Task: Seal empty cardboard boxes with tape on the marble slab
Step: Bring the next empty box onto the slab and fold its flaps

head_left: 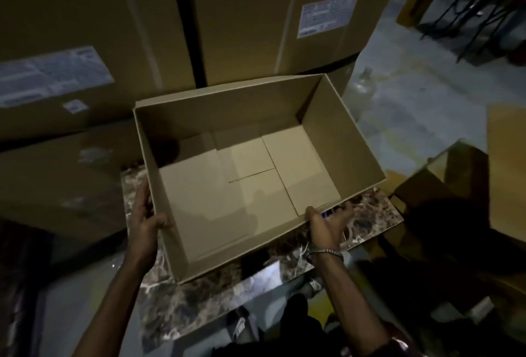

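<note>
An open, empty cardboard box (350,154) stands on a dark veined marble slab (199,302) in the middle of the view, its top open and its bottom flaps folded shut inside. My left hand (146,218) grips the box's near-left corner, thumb over the rim and fingers on the outer wall. My right hand (327,223) holds the near long rim, thumb hooked over the edge; a small dark blue object sits by its fingers under the rim, too dim to name. No tape roll is plainly visible.
Tall cardboard cartons (247,15) with white labels stand close behind the box, and more (57,95) at the left. A clear plastic bottle (360,90) stands on the floor at the right. More cardboard (506,174) lies at the right edge. My shoes (314,284) show below the slab.
</note>
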The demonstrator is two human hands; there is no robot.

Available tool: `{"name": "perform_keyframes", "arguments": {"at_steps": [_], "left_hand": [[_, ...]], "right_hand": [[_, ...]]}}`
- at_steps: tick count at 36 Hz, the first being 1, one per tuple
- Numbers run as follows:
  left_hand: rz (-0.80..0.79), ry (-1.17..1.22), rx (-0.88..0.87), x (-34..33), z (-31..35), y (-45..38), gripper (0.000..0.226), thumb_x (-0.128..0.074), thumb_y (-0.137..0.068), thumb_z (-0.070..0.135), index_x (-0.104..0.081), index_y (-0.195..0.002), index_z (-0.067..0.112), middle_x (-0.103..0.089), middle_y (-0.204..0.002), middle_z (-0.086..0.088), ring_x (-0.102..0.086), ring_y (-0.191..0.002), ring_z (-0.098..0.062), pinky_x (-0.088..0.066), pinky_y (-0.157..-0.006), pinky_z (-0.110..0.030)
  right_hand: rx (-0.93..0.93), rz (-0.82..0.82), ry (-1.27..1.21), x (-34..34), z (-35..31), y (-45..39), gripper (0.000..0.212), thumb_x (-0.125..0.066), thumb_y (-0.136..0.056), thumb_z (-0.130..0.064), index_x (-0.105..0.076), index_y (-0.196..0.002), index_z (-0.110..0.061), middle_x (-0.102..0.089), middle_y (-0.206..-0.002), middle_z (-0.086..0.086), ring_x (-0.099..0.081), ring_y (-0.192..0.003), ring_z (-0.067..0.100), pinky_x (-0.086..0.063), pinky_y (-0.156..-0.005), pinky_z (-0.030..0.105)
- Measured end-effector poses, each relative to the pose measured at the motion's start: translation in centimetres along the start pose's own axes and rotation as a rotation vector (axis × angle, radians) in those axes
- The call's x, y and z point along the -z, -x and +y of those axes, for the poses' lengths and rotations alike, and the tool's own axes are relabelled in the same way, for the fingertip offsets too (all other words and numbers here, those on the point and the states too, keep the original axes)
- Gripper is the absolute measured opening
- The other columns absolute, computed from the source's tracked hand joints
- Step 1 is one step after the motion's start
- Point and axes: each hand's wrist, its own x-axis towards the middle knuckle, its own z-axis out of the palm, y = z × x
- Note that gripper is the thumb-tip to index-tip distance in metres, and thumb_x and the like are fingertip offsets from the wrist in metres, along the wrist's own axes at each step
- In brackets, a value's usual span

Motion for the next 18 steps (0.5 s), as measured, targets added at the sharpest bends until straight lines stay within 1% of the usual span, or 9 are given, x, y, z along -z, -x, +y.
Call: {"name": "perform_keyframes", "arguments": {"at_steps": [1, 3, 6, 9, 11, 13, 15, 17, 18], "left_hand": [[0.005, -0.009, 0.017, 0.5, -0.5, 0.0, 0.100, -0.056, -0.064, 0.004, -0.044, -0.158, 0.037, -0.064, -0.141, 0.003, -0.062, -0.118, -0.026, -0.061, -0.075, -0.035], [0.022, -0.026, 0.046, 1.2, -1.4, 0.1, 0.101, -0.047, -0.068, -0.009, -0.043, -0.158, 0.039, -0.065, -0.142, 0.009, -0.064, -0.119, -0.021, -0.061, -0.076, -0.034], [0.046, -0.049, 0.100, 1.4, -2.4, 0.5, 0.108, -0.035, -0.070, -0.024, -0.042, -0.160, 0.035, -0.065, -0.142, 0.011, -0.063, -0.122, -0.022, -0.062, -0.076, -0.034], [0.070, -0.061, 0.141, 1.0, -2.9, 1.2, 0.106, -0.033, -0.070, -0.026, -0.052, -0.148, 0.042, -0.072, -0.126, 0.017, -0.067, -0.111, -0.015, -0.061, -0.072, -0.030], [0.090, -0.078, 0.153, 0.7, -3.2, 1.7, 0.104, -0.035, -0.069, -0.026, -0.057, -0.139, 0.048, -0.074, -0.121, 0.018, -0.069, -0.105, -0.012, -0.062, -0.076, -0.036], [0.112, -0.082, 0.171, 0.5, -3.6, 2.3, 0.100, -0.038, -0.069, -0.024, -0.064, -0.128, 0.053, -0.075, -0.116, 0.017, -0.070, -0.101, -0.012, -0.059, -0.081, -0.043], [0.135, -0.092, 0.182, 0.2, -3.9, 2.9, 0.093, -0.041, -0.069, -0.019, -0.068, -0.117, 0.055, -0.076, -0.111, 0.017, -0.070, -0.099, -0.012, -0.057, -0.080, -0.042], [0.153, -0.104, 0.178, -0.3, -4.1, 3.3, 0.092, -0.042, -0.070, -0.018, -0.070, -0.112, 0.058, -0.076, -0.108, 0.016, -0.070, -0.097, -0.014, -0.058, -0.073, -0.037], [0.173, -0.116, 0.171, -0.7, -4.1, 3.4, 0.095, -0.040, -0.071, -0.021, -0.070, -0.110, 0.060, -0.076, -0.105, 0.017, -0.070, -0.094, -0.013, -0.058, -0.069, -0.034]], "right_hand": [[0.006, -0.011, 0.018, -0.2, 1.5, -0.4, 0.105, -0.077, -0.059, -0.025, -0.022, -0.147, -0.038, -0.033, -0.154, 0.005, -0.047, -0.135, 0.031, -0.045, -0.111, 0.056], [0.023, -0.019, 0.056, -0.3, 3.4, -0.7, 0.106, -0.077, -0.057, -0.028, -0.020, -0.146, -0.043, -0.034, -0.154, 0.006, -0.049, -0.133, 0.031, -0.044, -0.112, 0.054], [0.005, -0.007, 0.138, -0.1, 3.1, 0.3, 0.105, -0.075, -0.054, -0.031, -0.019, -0.141, -0.047, -0.037, -0.152, 0.007, -0.051, -0.131, 0.033, -0.046, -0.111, 0.051], [0.007, -0.017, 0.232, 0.6, 2.8, 1.1, 0.110, -0.077, -0.056, -0.033, -0.014, -0.147, -0.036, -0.027, -0.154, 0.006, -0.044, -0.134, 0.035, -0.042, -0.115, 0.048], [0.020, -0.011, 0.284, 1.4, 3.0, 1.3, 0.110, -0.081, -0.068, -0.025, -0.012, -0.153, -0.020, -0.020, -0.157, 0.010, -0.036, -0.140, 0.035, -0.035, -0.115, 0.037], [0.014, 0.002, 0.326, 2.2, 3.5, 1.1, 0.105, -0.081, -0.077, -0.014, -0.011, -0.155, -0.008, -0.015, -0.160, 0.012, -0.030, -0.144, 0.031, -0.029, -0.109, 0.029], [0.011, -0.009, 0.363, 3.0, 4.1, 1.0, 0.106, -0.081, -0.079, -0.012, -0.010, -0.156, -0.008, -0.012, -0.162, 0.012, -0.027, -0.146, 0.031, -0.029, -0.112, 0.031], [0.034, -0.020, 0.374, 3.6, 4.3, 1.0, 0.107, -0.083, -0.078, -0.015, -0.010, -0.156, -0.012, -0.012, -0.162, 0.011, -0.029, -0.147, 0.034, -0.034, -0.118, 0.041], [0.032, -0.030, 0.380, 3.9, 4.2, 0.8, 0.108, -0.083, -0.078, -0.016, -0.009, -0.157, -0.013, -0.012, -0.162, 0.010, -0.030, -0.147, 0.034, -0.035, -0.118, 0.044]]}}
